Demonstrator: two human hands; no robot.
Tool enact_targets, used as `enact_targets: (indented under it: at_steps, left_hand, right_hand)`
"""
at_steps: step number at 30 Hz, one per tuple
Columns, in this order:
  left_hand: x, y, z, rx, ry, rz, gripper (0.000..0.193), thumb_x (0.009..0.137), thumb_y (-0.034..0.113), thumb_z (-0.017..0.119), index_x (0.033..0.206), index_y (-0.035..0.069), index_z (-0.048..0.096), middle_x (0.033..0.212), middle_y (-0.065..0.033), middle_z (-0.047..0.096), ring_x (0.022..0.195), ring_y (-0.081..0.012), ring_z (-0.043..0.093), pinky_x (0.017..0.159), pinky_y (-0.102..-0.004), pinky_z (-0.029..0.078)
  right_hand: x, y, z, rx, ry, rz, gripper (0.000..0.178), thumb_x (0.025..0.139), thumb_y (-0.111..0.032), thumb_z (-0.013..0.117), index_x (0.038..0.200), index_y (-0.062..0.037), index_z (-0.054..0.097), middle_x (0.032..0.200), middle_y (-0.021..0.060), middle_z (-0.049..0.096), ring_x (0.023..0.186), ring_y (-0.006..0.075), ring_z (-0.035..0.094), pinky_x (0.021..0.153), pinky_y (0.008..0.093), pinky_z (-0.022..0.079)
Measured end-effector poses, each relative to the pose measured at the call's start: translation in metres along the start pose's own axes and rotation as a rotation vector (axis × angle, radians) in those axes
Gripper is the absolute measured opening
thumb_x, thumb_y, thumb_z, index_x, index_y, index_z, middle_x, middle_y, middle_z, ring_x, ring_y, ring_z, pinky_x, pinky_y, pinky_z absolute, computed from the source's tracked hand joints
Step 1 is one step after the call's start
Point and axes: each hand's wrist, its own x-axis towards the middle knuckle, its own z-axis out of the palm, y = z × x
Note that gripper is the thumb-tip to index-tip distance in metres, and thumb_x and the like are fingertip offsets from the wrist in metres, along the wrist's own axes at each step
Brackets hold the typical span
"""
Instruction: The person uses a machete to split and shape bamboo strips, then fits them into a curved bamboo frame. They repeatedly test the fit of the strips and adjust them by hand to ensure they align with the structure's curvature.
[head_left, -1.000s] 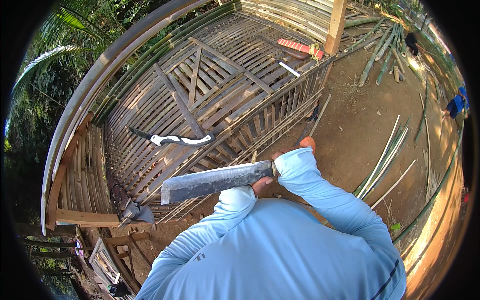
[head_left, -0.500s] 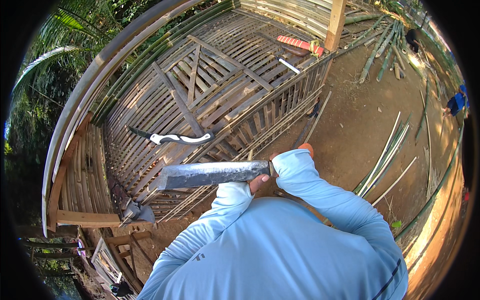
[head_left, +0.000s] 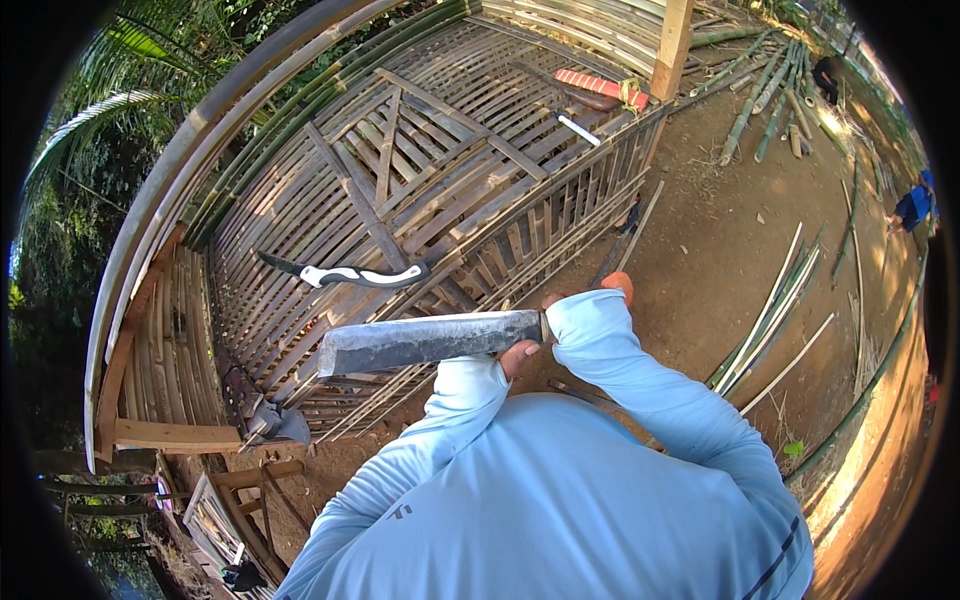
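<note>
A broad-bladed machete (head_left: 430, 341) lies crosswise in front of my chest, its square tip to the left. My right hand (head_left: 553, 300) grips it at the handle end, with most of the fingers hidden behind the light blue sleeve. My left hand (head_left: 518, 358) is bent in under the blade near the handle. Its thumb shows closed at the blade's lower edge; whatever it holds is hidden. Past my right cuff sticks out an orange thing (head_left: 619, 287), too covered to name. Beyond the blade, a folding saw (head_left: 345, 276) with a white and black handle rests on the slats.
A bamboo-slat platform (head_left: 300, 215) with a railing fills the left and middle. On it lie a red-wrapped sheath (head_left: 600, 86) and a white stick-like thing (head_left: 577, 128). Split bamboo strips (head_left: 770, 315) and bamboo poles (head_left: 775, 90) lie on the dirt. A person in blue (head_left: 915, 203) is far right.
Both hands have shifted slightly, and the machete's handle end has risen a little. The orange thing has moved a bit farther from me. The saw stays in place.
</note>
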Motion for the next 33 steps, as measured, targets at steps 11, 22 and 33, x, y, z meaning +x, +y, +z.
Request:
enact_targets:
  at_steps: [11,22,33]
  left_hand:
    - [0.028,0.006,-0.018,0.252,-0.074,-0.366,0.032,0.080,0.027,0.084,0.081,0.003,0.062,0.069,-0.0017,0.060,0.064,-0.0090,0.048,0.059,-0.0283,0.042]
    - [0.060,-0.002,-0.083,-1.054,0.687,0.056,0.042,0.093,0.049,0.065,0.080,0.014,0.047,0.068,0.0021,0.040,0.056,-0.0106,0.037,0.052,-0.0291,0.036]
    - [0.047,-0.045,-0.127,-1.350,0.890,-0.027,0.055,0.097,0.063,0.042,0.075,0.014,0.053,0.063,0.0004,0.040,0.056,-0.0133,0.039,0.052,-0.0279,0.042]
  right_hand:
    - [0.010,0.019,0.038,0.380,0.068,0.496,0.026,0.077,-0.017,0.074,0.099,-0.0056,0.064,0.085,0.0192,0.067,0.081,0.0370,0.067,0.075,0.0417,0.052]
    - [-0.039,0.082,0.078,1.196,0.153,0.777,0.028,0.079,-0.004,0.075,0.098,-0.0065,0.054,0.086,0.0062,0.066,0.081,0.0168,0.064,0.070,0.0318,0.052]
    - [-0.029,0.049,0.024,1.836,0.219,0.628,0.031,0.081,0.003,0.066,0.104,-0.0028,0.045,0.113,0.0209,0.065,0.089,0.0248,0.067,0.075,0.0403,0.057]
